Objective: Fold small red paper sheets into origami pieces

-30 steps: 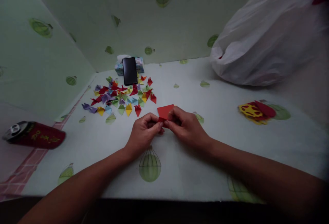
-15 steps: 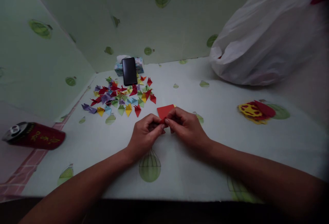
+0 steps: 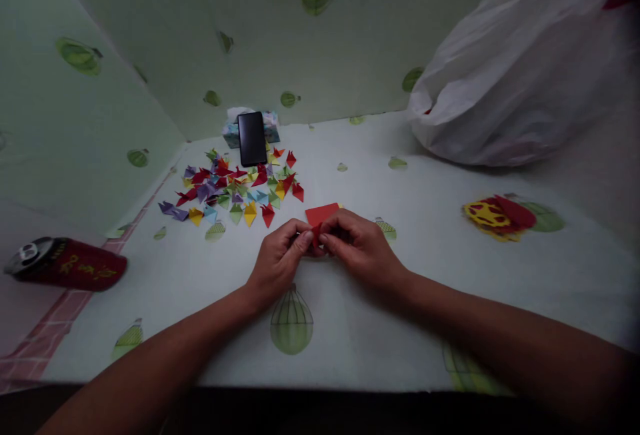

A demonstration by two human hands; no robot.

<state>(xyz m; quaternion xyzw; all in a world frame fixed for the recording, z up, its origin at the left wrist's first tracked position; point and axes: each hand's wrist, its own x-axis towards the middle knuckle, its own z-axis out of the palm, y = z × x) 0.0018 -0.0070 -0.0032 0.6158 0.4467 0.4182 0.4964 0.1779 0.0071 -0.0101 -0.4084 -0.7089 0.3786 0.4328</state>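
Note:
A small folded piece of red paper (image 3: 316,234) is pinched between my two hands over the middle of the table. My left hand (image 3: 285,252) grips its left side, thumb on top. My right hand (image 3: 357,242) is closed on its right side with thumb and fingertips. Much of the folded paper is hidden by the fingers. Just beyond my fingertips lies a flat orange-red square of paper (image 3: 323,213), partly covered by my hands. To the left beyond them, many small folded paper cranes (image 3: 235,188) in mixed colours lie in a loose pile.
A phone (image 3: 252,139) leans on a tissue box (image 3: 271,127) behind the cranes. At the left edge is a red drink can (image 3: 75,264). Red and yellow paper cutouts (image 3: 500,215) lie at right, and a large white plastic bag (image 3: 500,82) stands behind them.
My left thumb has shifted slightly up and back, and the folded red paper has turned between my fingers, showing more of its face. Everything else stays in place.

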